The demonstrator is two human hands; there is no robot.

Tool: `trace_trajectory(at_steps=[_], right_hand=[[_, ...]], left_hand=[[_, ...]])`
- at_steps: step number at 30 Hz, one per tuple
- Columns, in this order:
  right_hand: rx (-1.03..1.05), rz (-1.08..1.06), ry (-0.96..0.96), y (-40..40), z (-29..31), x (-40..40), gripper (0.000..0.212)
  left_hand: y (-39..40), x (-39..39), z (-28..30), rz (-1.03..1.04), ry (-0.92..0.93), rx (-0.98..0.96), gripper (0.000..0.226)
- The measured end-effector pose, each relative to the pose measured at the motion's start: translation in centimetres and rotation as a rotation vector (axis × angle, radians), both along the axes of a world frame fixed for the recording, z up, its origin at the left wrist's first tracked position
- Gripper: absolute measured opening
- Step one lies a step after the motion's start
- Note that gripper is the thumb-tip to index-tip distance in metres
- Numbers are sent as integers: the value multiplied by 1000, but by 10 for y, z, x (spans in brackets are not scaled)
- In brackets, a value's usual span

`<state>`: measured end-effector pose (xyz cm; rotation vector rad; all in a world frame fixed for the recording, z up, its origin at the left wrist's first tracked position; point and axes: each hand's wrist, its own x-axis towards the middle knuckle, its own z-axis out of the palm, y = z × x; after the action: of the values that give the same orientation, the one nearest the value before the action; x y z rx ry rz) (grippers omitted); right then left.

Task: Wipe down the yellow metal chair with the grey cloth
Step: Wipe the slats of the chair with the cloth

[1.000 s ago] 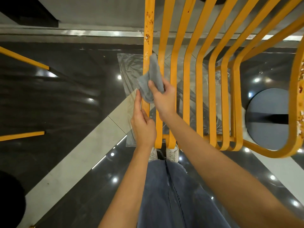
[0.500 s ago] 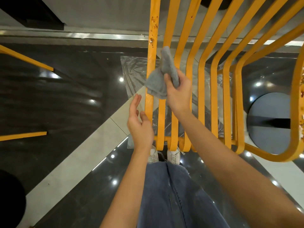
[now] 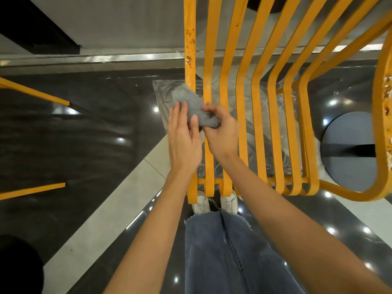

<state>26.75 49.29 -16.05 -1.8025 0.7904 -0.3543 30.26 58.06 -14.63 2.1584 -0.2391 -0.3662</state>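
Under you: a shiny black floor with a pale stripe and a clear plastic sheet.
Chair: yellow bars, right in front of you, with brown spots on the left bar.
Cloth: grey, bunched up against the left bar.
Your right hand: it pinches the cloth.
Your left hand: flat, fingers straight, touching the cloth.
Writing: you can read none.

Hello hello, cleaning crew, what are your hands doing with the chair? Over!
Right hand gripping grey cloth; left hand flat against it. Cloth at leftmost slat of yellow chair. Rusty spots higher up that slat. Nothing blocking.
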Motion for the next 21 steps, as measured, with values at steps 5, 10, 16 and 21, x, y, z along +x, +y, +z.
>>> trace_trajectory(at_steps=[5, 10, 16, 21], right_hand=[[341, -29, -53, 13, -7, -20, 55], [596, 34, 75, 51, -18, -45, 69], [553, 44, 124, 52, -23, -45, 73], [480, 97, 144, 55, -21, -43, 73]], left_hand=[[-28, 29, -7, -118, 78, 233, 74], [-49, 43, -11, -99, 70, 270, 76], [-31, 82, -23, -110, 273, -192, 45], [-6, 55, -27, -107, 382, -264, 45]])
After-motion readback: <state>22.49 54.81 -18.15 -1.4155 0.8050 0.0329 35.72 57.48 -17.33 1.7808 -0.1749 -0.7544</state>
